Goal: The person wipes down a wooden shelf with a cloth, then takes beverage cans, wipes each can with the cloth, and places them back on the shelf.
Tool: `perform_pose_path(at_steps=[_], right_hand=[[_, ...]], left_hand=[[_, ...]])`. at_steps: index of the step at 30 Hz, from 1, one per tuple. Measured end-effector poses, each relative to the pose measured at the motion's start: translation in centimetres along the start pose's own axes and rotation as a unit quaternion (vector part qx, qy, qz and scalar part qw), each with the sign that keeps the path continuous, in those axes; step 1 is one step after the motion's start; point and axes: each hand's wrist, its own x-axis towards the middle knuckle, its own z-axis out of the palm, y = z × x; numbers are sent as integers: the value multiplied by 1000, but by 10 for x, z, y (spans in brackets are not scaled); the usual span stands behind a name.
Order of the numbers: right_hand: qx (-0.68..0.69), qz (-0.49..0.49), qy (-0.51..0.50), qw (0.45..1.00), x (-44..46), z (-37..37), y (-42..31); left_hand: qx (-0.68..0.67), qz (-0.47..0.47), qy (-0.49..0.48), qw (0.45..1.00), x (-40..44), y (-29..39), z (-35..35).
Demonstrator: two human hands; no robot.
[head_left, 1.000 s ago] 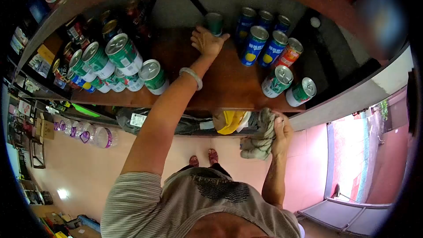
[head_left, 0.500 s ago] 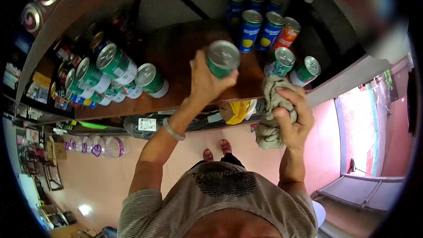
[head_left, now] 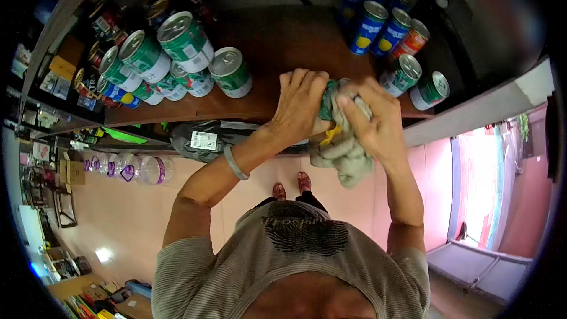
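Observation:
My left hand (head_left: 297, 105) is closed around a green can (head_left: 326, 103), which is tipped sideways in front of the wooden shelf (head_left: 266, 41). With my right hand (head_left: 378, 115) I grip a greyish cloth (head_left: 348, 165) and press it on the can's end. Fingers and cloth hide most of the can. Just right of my right hand stand two more green cans, one (head_left: 404, 72) beside the other (head_left: 430, 90). Left of my left hand is another green can (head_left: 230, 72), next to a stacked group of green cans (head_left: 186, 41).
Several blue cans (head_left: 369, 26) and an orange can (head_left: 411, 38) stand at the shelf's back right. Dark cans (head_left: 106, 20) fill the far left. Below are a black bag with a white label (head_left: 204, 140) and clear plastic bottles (head_left: 147, 170) on the floor.
The can in my left hand has been tilted over and brought toward my right hand. The cloth has moved left and up onto it. The view has shifted slightly.

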Motion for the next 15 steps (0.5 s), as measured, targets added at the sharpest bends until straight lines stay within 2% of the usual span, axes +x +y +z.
perform_pose_path(at_steps=[1,2,5,7,9,10,12,13,14,15], right_hand=[[-15,-17,44,999,5,2,2],[-74,-82,97,989,10,8,13],[-175,-99,81,976,4,2,15],[-148,-86,14,985,-4,-7,15],[-107,-71,-69,989,-10,-21,13],[-34,-86,-75,993,-11,-24,14],[-20,-80,-9,997,-10,-27,12],[-13,-74,24,997,-11,-29,10],[-25,-111,79,990,-2,-24,4],[-40,-103,68,992,1,-18,5]], left_hand=[[-3,-12,10,1000,-1,3,2],[-6,-24,18,1000,-2,6,4],[-2,-44,17,999,-5,6,4],[-9,-55,2,998,-5,6,-2],[-16,-48,29,998,-8,1,6],[-18,-55,40,998,-9,-1,7],[-22,-74,39,996,-6,-6,5],[-12,-56,36,998,-4,-4,5],[-2,-34,31,999,-1,-1,5],[8,-11,25,1000,3,4,4]])
